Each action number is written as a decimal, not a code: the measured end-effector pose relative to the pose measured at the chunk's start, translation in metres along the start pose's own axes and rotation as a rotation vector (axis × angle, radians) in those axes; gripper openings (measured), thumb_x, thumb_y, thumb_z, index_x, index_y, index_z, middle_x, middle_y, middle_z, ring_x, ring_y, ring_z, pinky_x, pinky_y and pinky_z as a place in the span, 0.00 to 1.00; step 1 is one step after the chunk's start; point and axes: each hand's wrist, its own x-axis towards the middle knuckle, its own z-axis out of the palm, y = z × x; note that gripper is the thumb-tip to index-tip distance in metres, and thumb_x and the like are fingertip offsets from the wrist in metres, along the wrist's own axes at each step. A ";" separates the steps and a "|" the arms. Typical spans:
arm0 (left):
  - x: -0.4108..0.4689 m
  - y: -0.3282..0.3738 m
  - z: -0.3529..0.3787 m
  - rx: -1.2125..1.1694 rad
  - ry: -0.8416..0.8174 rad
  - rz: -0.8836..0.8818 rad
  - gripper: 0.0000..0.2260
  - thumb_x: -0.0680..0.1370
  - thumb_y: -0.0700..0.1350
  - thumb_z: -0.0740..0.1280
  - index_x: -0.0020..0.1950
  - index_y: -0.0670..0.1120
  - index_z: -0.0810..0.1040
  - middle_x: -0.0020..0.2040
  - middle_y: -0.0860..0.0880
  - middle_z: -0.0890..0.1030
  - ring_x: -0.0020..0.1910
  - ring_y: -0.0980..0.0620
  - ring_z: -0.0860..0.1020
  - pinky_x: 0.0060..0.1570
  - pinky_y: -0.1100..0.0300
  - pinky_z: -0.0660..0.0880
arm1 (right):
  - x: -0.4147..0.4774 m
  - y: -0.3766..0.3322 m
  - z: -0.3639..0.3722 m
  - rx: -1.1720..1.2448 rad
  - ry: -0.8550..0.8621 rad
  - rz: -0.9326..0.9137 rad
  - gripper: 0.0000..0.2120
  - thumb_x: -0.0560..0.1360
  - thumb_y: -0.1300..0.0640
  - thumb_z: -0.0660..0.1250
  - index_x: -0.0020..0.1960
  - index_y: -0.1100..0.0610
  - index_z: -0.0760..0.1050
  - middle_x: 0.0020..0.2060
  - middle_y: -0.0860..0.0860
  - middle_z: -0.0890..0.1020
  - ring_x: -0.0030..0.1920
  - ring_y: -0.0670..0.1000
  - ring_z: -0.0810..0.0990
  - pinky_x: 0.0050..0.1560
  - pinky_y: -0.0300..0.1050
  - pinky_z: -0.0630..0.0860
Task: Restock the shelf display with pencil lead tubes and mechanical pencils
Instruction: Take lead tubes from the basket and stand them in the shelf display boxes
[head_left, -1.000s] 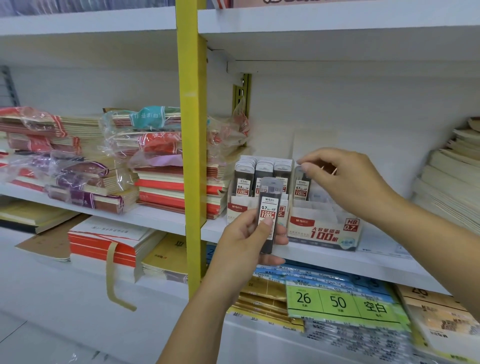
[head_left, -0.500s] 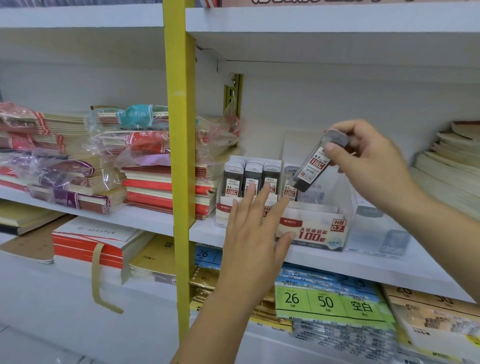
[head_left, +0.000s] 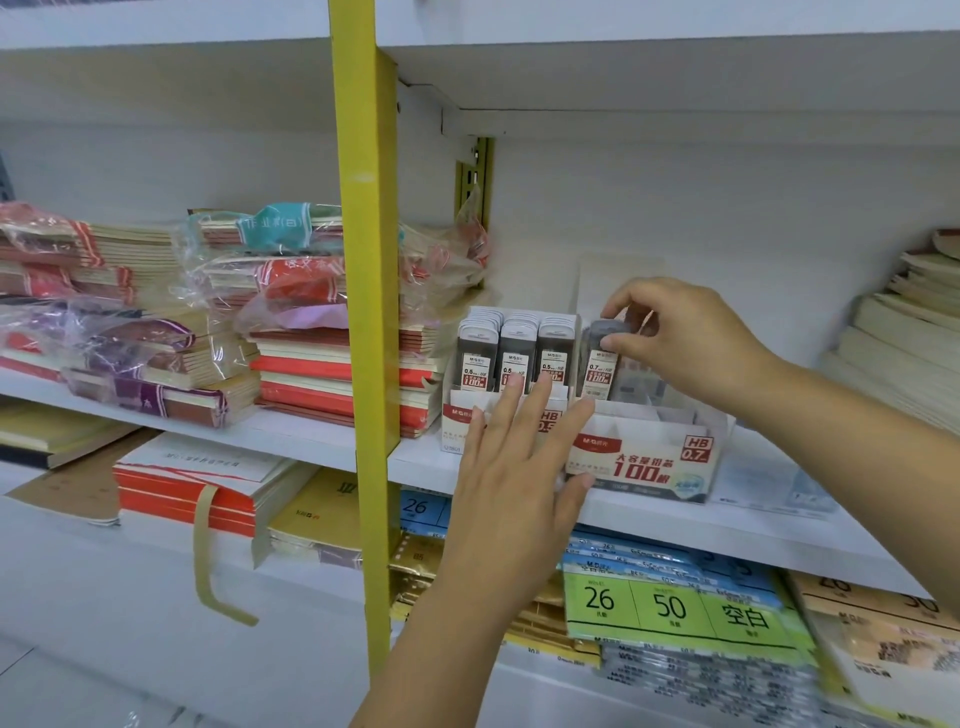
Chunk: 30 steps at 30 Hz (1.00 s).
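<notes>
Right hand (head_left: 691, 338) pinches cap of 0.7 tube (head_left: 600, 361), upright in 0.7 box (head_left: 649, 460). Left hand (head_left: 519, 467) flat, fingers straight, thumb touching box front.

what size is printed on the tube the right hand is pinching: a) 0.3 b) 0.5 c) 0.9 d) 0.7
d: the label on the lead tube, pinched at its cap by the right hand, reads 0.7, matching the box below it; the neighbouring tubes read 0.5.
</notes>
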 end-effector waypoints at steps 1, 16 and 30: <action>0.000 -0.001 0.000 -0.006 -0.001 -0.001 0.27 0.83 0.54 0.60 0.80 0.61 0.53 0.83 0.55 0.49 0.80 0.57 0.38 0.79 0.50 0.41 | 0.001 0.002 0.002 -0.113 0.013 -0.031 0.09 0.74 0.51 0.70 0.54 0.47 0.78 0.44 0.46 0.77 0.41 0.46 0.76 0.39 0.42 0.70; -0.050 0.030 -0.013 -0.183 0.159 -0.060 0.16 0.80 0.50 0.60 0.68 0.53 0.74 0.63 0.56 0.75 0.65 0.59 0.68 0.65 0.78 0.54 | -0.119 -0.036 -0.028 0.285 0.185 -0.215 0.08 0.79 0.56 0.64 0.55 0.48 0.79 0.41 0.34 0.78 0.43 0.36 0.77 0.42 0.26 0.68; -0.327 -0.031 0.153 -0.268 -1.144 -0.693 0.22 0.80 0.46 0.68 0.73 0.47 0.70 0.69 0.43 0.72 0.62 0.48 0.74 0.65 0.56 0.70 | -0.440 0.075 0.250 0.314 -0.963 0.765 0.18 0.78 0.53 0.66 0.65 0.57 0.73 0.58 0.53 0.79 0.55 0.55 0.79 0.56 0.48 0.75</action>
